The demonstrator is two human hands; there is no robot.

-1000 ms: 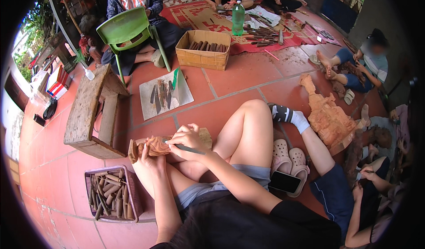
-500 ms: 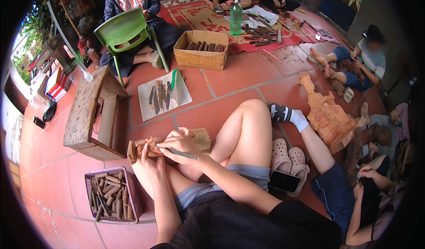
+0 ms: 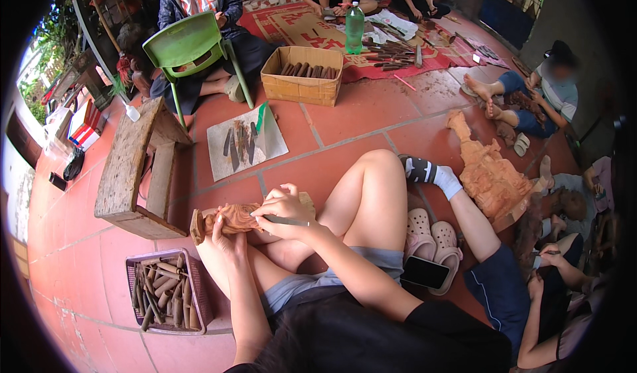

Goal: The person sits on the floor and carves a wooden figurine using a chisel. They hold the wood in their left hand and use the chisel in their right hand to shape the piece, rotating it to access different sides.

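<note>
We see two bare hands at work on one carved wooden figure (image 3: 237,219), which lies sideways above the person's left thigh. The left hand (image 3: 229,242) is wrapped around the figure near its base; the right hand (image 3: 284,207) pinches one slim grey tool (image 3: 286,221), its tip at the carved surface.

Around them we count one purple basket (image 3: 201,293) of wooden-handled tools, one wooden bench (image 3: 129,167), one paper sheet (image 3: 271,146) bearing several dark blades, one cardboard box (image 3: 302,88) of brown handles, one green chair (image 3: 182,45), one green bottle (image 3: 354,31), two pale clogs (image 3: 419,230), one phone (image 3: 424,272) and one larger carving (image 3: 491,174).

Fingers hide part of the figure, and we cannot tell whether the pale wood (image 3: 307,202) beyond the right hand belongs to it. The tools in the basket overlap too much to count. At least five other people sit nearby; the upper edge cuts off some heads, and the dark rim swallows details at far right.
</note>
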